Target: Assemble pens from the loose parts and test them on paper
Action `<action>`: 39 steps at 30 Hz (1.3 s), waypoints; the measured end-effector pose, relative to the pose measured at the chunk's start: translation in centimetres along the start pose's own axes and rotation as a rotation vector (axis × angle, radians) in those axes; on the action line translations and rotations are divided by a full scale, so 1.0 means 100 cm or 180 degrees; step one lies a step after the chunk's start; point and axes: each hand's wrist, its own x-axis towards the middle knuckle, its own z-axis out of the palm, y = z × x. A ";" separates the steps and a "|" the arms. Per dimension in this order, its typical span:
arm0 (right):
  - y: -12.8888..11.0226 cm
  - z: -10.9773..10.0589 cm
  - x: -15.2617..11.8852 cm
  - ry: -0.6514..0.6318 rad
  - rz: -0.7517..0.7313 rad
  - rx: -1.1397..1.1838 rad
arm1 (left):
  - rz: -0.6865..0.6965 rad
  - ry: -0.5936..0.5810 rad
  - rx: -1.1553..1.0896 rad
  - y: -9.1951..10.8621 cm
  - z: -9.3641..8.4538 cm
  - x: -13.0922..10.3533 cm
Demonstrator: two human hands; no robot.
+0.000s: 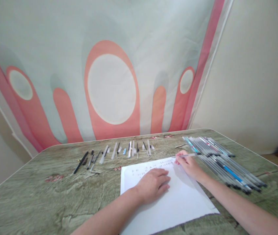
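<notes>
Taking the middle of the white sheet of paper (183, 202) as the hub, with twelve o'clock at its far edge, the right hand (190, 165) was at about one o'clock, its grip narrow and holding a slim pen (189, 155) between thumb and fingers. The pen slanted outward toward two o'clock, and its tip was too blurred to show whether it touched the paper. The left hand (153, 184) lay palm down close to the hub, its grip wide and slack, fingers extended across the sheet toward one o'clock. Lines of handwriting (163, 163), too small to read, ran along the sheet's far part, from eleven to one o'clock. The sheet lay on a green, wood-patterned bench (43, 202). Between two and three o'clock, clear-barrelled pens (217, 168) lay side by side in overlapping rows, a bright blue pen (235, 175) among them. A black pen (80, 162) rested at ten o'clock, and from there to twelve ran a loose line of pen parts (114, 150), including a small light-blue piece (124, 151).
</notes>
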 end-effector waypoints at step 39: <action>0.009 0.001 0.003 0.0229 -0.0134 -0.0798 | -0.0034 0.0032 0.0020 -0.001 0.002 -0.002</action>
